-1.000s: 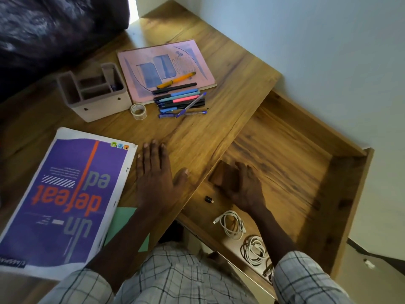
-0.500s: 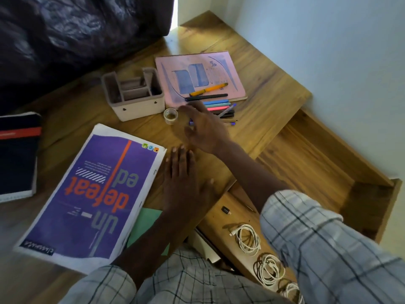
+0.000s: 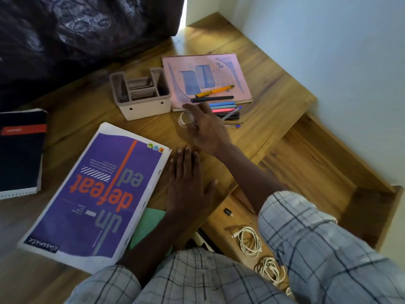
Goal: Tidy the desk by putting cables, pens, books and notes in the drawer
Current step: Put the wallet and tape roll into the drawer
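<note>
home study corner, wooden desk [image 3: 258, 69] against white wall [image 3: 328, 40], notebooks, pens, dark sofa [image 3: 76, 29] alongside

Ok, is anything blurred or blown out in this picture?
Head view: the right hand is smeared by motion at the tape roll; the left hand and purple book look sharp; the gap at the wall's corner is blown out white; the desk goes soft toward the lower left.

The notebook [image 3: 96, 194] is showing purple with orange lettering, the book [image 3: 208, 77] is showing pink with blue shapes, and the shirt [image 3: 197, 279] is showing pale plaid.
</note>
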